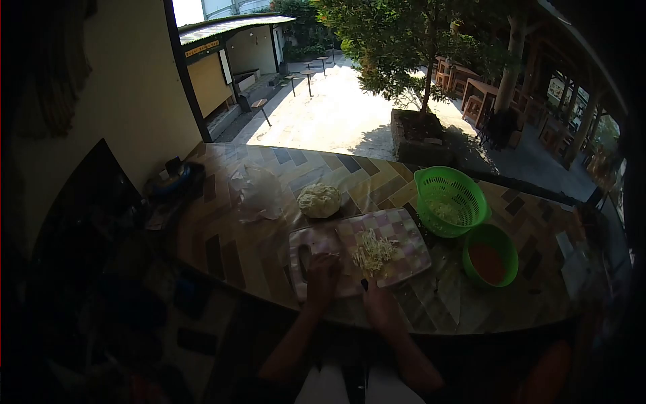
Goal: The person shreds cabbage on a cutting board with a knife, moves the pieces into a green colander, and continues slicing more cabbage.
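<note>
On a pale checked cutting board (412, 246) lies a heap of shredded cabbage (374, 252). My right hand (383, 310) grips a knife (365, 285) by its dark handle at the board's near edge; the blade is hard to make out. Over the board's left part, my left hand (324, 275) has its fingers curled down beside the cut-out handle. A little pale stuff shows at its fingertips, but what they press on is mostly hidden. Just behind the board sits a larger pale cabbage (319, 200).
Right of the board stand a green colander (452, 176) with pale shreds inside and a green bowl (513, 260) with orange-red contents. A crumpled clear plastic bag (257, 192) lies at the back left. Beyond the wooden table (225, 232) are a courtyard and a tree (404, 54).
</note>
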The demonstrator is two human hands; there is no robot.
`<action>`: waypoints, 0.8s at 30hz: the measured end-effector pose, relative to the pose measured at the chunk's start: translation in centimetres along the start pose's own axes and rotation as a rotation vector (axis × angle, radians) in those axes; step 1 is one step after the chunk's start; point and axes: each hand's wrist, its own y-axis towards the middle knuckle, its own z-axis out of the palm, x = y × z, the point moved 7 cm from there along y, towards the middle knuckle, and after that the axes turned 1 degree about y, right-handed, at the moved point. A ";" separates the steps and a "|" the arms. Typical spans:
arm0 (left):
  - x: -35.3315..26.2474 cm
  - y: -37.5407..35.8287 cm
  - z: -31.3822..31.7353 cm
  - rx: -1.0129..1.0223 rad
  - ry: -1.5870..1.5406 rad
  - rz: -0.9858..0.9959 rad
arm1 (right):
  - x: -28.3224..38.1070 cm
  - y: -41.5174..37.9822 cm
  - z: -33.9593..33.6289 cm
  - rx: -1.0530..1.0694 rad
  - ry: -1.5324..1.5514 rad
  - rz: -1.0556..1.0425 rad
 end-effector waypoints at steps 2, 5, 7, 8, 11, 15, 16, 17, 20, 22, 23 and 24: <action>0.3 -0.1 0.1 -0.006 -0.035 -0.081 | -0.1 0.3 -0.1 -0.011 0.064 -0.053; 0.4 -0.3 0.0 0.006 -0.032 -0.134 | -0.8 -0.4 0.9 0.004 0.094 -0.130; 0.4 -0.3 -0.1 0.012 -0.021 -0.136 | -0.3 -1.0 0.6 0.022 0.132 -0.103; 0.4 -0.3 -0.1 0.013 -0.021 -0.133 | -0.3 -1.1 0.6 0.026 0.132 -0.118; 0.6 -0.4 0.2 0.019 -0.020 -0.126 | -0.5 -0.9 0.3 0.051 0.129 -0.145; 0.4 -0.5 0.0 0.020 0.015 -0.123 | -0.4 -0.2 0.2 0.113 0.078 -0.124; 0.5 -0.4 0.1 0.028 0.010 -0.119 | -0.2 -0.1 0.2 0.121 0.055 -0.114; 0.6 -0.4 0.2 0.036 0.005 -0.115 | 0.2 0.2 0.2 0.108 0.027 -0.109; 1.0 -0.6 0.3 0.056 0.001 -0.117 | 1.2 0.9 1.0 0.045 -0.055 -0.112; 0.9 -0.5 0.2 0.063 0.006 -0.114 | 1.5 1.4 1.8 -0.031 -0.103 -0.140; 0.7 -0.6 0.2 0.065 0.009 -0.110 | 1.1 1.2 1.8 -0.011 -0.115 -0.121; 0.5 -0.5 0.2 0.066 0.012 -0.104 | 1.3 0.4 1.2 0.009 -0.127 -0.104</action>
